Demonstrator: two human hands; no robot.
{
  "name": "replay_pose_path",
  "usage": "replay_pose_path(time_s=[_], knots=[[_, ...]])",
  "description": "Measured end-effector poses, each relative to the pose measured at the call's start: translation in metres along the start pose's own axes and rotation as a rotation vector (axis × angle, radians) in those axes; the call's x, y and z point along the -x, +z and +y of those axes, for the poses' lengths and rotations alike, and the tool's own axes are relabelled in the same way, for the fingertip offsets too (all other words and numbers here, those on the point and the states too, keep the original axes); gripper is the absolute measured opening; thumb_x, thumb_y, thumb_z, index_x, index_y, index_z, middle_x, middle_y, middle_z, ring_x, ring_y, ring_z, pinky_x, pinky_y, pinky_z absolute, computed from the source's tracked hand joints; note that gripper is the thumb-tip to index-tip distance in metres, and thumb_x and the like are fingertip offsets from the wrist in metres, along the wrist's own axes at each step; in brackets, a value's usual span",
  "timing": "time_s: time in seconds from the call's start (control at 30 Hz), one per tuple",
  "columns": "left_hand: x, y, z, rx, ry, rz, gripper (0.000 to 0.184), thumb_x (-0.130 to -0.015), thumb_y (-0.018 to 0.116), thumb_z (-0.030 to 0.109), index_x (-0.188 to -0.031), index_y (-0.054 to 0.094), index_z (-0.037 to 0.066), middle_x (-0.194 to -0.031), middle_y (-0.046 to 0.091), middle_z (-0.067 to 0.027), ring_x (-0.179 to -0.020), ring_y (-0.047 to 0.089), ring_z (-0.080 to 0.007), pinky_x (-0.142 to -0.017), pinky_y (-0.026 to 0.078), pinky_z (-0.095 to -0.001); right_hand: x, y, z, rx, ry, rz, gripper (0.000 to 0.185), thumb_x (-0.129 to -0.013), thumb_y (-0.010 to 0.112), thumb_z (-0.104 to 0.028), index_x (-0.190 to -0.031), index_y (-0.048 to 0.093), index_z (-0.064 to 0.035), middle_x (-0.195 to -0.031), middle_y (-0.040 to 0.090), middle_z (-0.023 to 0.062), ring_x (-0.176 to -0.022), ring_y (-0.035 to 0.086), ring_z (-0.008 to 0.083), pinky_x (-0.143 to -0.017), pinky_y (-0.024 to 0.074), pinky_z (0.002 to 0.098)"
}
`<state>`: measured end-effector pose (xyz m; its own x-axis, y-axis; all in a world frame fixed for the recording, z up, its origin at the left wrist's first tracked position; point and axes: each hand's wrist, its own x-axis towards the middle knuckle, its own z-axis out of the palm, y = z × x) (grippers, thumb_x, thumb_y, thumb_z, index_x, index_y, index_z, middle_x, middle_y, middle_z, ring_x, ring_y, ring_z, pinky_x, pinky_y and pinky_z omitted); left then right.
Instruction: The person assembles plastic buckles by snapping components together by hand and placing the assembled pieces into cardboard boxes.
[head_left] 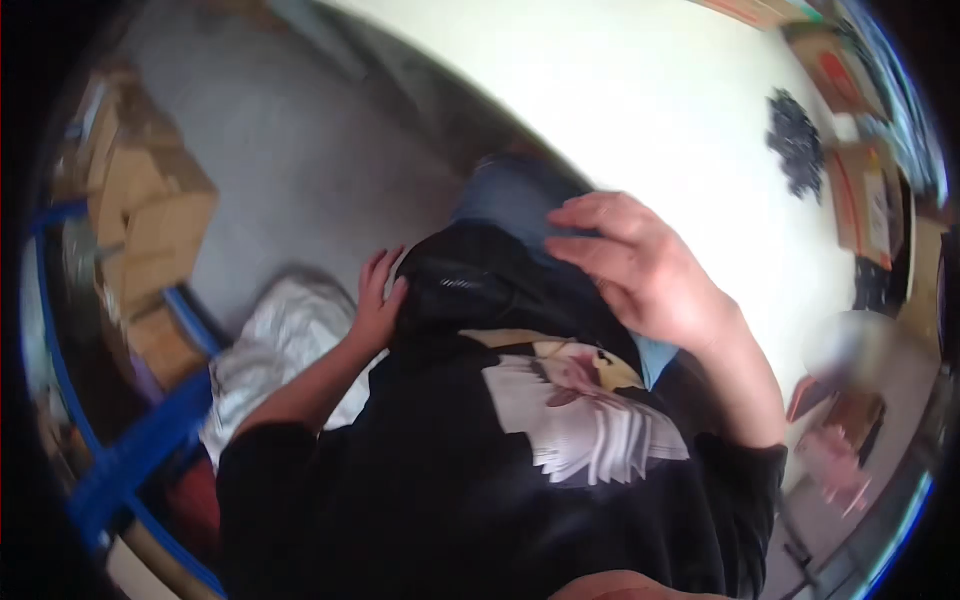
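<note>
Right hand (645, 265) unclenched, empty, near edge of white table (650, 110); left hand (378, 305) likewise by black shirt (430, 460), grey floor (290, 150) beyond.

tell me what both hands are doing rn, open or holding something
Left hand: open, nothing visible in it, beside the black shirt; contact unclear.
Right hand: open, fingers loosely bent, nothing visible in it.
</note>
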<state>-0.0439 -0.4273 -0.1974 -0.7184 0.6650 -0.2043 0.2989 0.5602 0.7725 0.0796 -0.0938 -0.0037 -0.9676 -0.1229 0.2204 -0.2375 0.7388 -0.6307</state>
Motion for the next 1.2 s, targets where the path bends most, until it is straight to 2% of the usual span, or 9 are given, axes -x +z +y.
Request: replay_pose_path(time_s=[0.2,0.27,0.4,0.63,0.77,0.87,0.97,1.07,1.2], knots=[[-0.058,-0.023,0.052,0.675,0.067,-0.49,0.056,-0.09,0.054,0.03,-0.138,0.043,0.005,-0.14,0.043,-0.0156,-0.13,0.039,-0.0227,-0.107,0.03,-0.0355,0.054,-0.073,0.037,0.422,0.432,0.402,0.019,-0.077,0.063,0.002,-0.094,0.067,-0.0003,-0.098,0.065,0.0156,-0.099,0.059,0.0309,-0.084,0.0503,0.0382],[-0.072,-0.016,0.063,0.62,0.013,-0.584,0.056,-0.086,0.057,0.023,-0.138,0.044,0.004,-0.134,0.048,-0.0131,-0.126,0.043,-0.0218,-0.105,0.032,-0.0337,0.083,-0.088,0.058,0.639,0.621,0.475,0.018,-0.079,0.064,-0.003,-0.096,0.068,-0.001,-0.096,0.065,0.0158,-0.098,0.059,0.0314,-0.085,0.0488,0.0388],[-0.074,-0.013,0.075,0.375,-0.025,-0.622,0.054,-0.082,0.06,0.017,-0.133,0.046,0.003,-0.13,0.049,-0.0113,-0.123,0.044,-0.0225,-0.105,0.032,-0.0335,0.123,-0.11,0.083,0.583,0.91,0.558,0.021,-0.077,0.063,-0.004,-0.097,0.07,-0.004,-0.097,0.065,0.0147,-0.096,0.059,0.0318,-0.085,0.0477,0.0394],[-0.073,-0.024,0.073,0.197,-0.074,-0.665,0.059,-0.081,0.058,0.014,-0.136,0.037,0.006,-0.124,0.048,-0.0132,-0.117,0.045,-0.0231,-0.101,0.035,-0.0344,0.13,-0.104,0.103,0.513,0.825,0.661,0.021,-0.076,0.061,-0.005,-0.095,0.071,-0.0063,-0.09,0.062,0.0126,-0.093,0.058,0.0322,-0.084,0.048,0.0391],[-0.08,-0.041,0.072,0.187,-0.392,-0.765,0.06,-0.083,0.059,0.017,-0.138,0.036,0.008,-0.127,0.048,-0.0146,-0.116,0.047,-0.0255,-0.097,0.039,-0.0366,0.128,-0.103,0.102,0.523,0.836,0.629,0.014,-0.075,0.062,-0.004,-0.087,0.069,-0.0063,-0.087,0.06,0.0115,-0.093,0.056,0.0307,-0.083,0.0479,0.0392],[-0.101,-0.051,0.125,-0.308,-0.084,-0.803,0.06,-0.082,0.063,0.016,-0.136,0.038,0.008,-0.128,0.047,-0.0153,-0.113,0.05,-0.0245,-0.093,0.043,-0.0368,0.124,-0.096,0.104,0.523,0.793,0.638,0.007,-0.074,0.062,-0.004,-0.081,0.066,-0.0054,-0.088,0.058,0.0111,-0.094,0.055,0.0302,-0.082,0.048,0.0391],[-0.121,-0.056,0.236,-0.481,0.204,-0.935,0.052,-0.082,0.064,0.01,-0.131,0.046,0.004,-0.123,0.052,-0.0149,-0.108,0.054,-0.0237,-0.086,0.047,-0.0328,0.124,-0.093,0.103,0.557,0.753,0.592,0.01,-0.076,0.062,-0.007,-0.084,0.061,-0.0033,-0.09,0.057,0.0128,-0.095,0.054,0.0313,-0.082,0.0478,0.0395],[-0.145,-0.047,0.305,0.034,0.263,-1.208,0.036,-0.085,0.062,0.007,-0.119,0.055,0.001,-0.107,0.059,-0.011,-0.096,0.059,-0.0178,-0.08,0.048,-0.0284,0.123,-0.091,0.101,0.532,0.722,0.561,0.013,-0.077,0.061,-0.008,-0.089,0.058,-0.0029,-0.09,0.058,0.0135,-0.094,0.055,0.0319,-0.081,0.0478,0.0404],[-0.181,0.018,0.366,-0.006,0.63,-0.943,0.023,-0.087,0.063,0.009,-0.109,0.061,0.001,-0.09,0.062,-0.0026,-0.079,0.054,-0.0087,-0.073,0.045,-0.0247,0.121,-0.092,0.092,0.329,0.755,0.57,0.012,-0.076,0.064,-0.004,-0.086,0.057,-0.0035,-0.09,0.059,0.0143,-0.09,0.057,0.0323,-0.078,0.0473,0.0417]])
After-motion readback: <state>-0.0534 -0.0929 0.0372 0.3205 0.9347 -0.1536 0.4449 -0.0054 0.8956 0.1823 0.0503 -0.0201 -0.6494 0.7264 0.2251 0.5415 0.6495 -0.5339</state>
